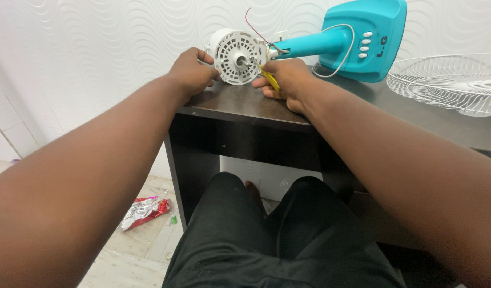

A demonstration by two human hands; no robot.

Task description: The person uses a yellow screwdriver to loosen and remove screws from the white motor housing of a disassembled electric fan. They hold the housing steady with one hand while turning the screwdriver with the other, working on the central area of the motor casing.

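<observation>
Currently your left hand (191, 72) is curled around the left side of the white fan motor housing (236, 56), gripping it at the near-left corner of the dark table (240, 106). Your right hand (289, 80) is closed around a yellow-handled screwdriver (268, 76), its tip close to the housing's centre shaft. The teal fan stand (357, 40) lies tipped on the table behind. A white wire grille (448, 82) rests to the right.
</observation>
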